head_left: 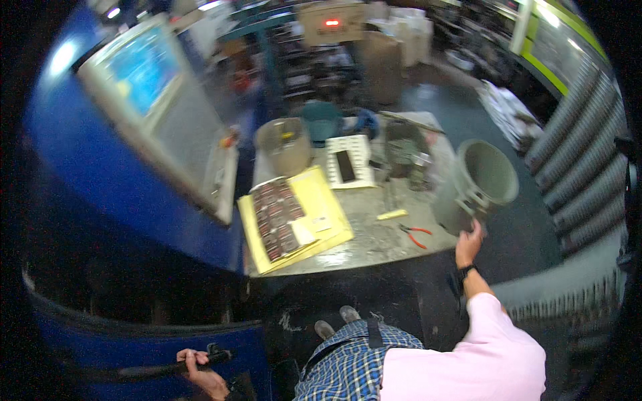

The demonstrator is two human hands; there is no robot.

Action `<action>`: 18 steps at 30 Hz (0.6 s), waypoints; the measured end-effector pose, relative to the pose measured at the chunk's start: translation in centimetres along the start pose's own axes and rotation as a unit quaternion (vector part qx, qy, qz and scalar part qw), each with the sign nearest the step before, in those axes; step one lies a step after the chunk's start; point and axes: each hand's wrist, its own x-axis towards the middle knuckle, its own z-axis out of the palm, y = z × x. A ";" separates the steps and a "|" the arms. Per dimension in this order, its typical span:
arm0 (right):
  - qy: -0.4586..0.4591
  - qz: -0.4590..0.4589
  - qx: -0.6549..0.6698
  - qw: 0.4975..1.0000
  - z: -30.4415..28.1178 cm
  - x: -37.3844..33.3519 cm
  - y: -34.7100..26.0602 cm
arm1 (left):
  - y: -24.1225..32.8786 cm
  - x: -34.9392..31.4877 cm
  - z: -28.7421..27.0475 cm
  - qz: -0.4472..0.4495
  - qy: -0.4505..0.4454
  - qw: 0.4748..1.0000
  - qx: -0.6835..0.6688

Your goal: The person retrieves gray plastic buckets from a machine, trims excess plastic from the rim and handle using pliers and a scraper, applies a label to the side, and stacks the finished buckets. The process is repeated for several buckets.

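My left hand (201, 375) is wrapped around a black handle bar (144, 371) on the blue machine panel at the lower left. At the right end of the worktable (307, 266), my right hand (470, 242) is at the near side of a grey-green bucket (461, 179). Its fingers look bent against the bucket below the handle lug, though some are hidden. Inside the bucket, I see only the pale wall. Red-handled pliers (417, 236) lie left of this hand, beside a yellow-ended tool (392, 215).
On the table, dark reddish-brown pieces (275, 217) lie on yellow sheets (328, 200). Behind them stand a beige bucket (284, 150), a white tray (363, 160) with a black phone-like slab (345, 166), and a dark container (404, 144). A machine screen (140, 70) rises left; ribbed grey hoses (575, 147) run right.
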 end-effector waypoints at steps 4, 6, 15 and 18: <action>-0.313 0.111 -0.009 0.943 5.7 -9.6 -1.4 | 1.1 -3.2 -4.2 -0.016 0.087 0.995 -0.052; -0.512 -0.036 0.036 0.857 8.7 -14.8 -4.7 | 1.8 -4.7 -6.1 -0.028 0.110 0.990 -0.085; -0.782 -0.427 0.133 0.435 20.6 -30.7 -27.3 | -1.0 -5.5 -13.3 0.093 0.556 0.826 0.013; -0.784 -0.496 0.129 0.350 24.2 -37.8 -33.5 | -4.2 -7.1 -18.8 0.159 0.593 0.785 0.084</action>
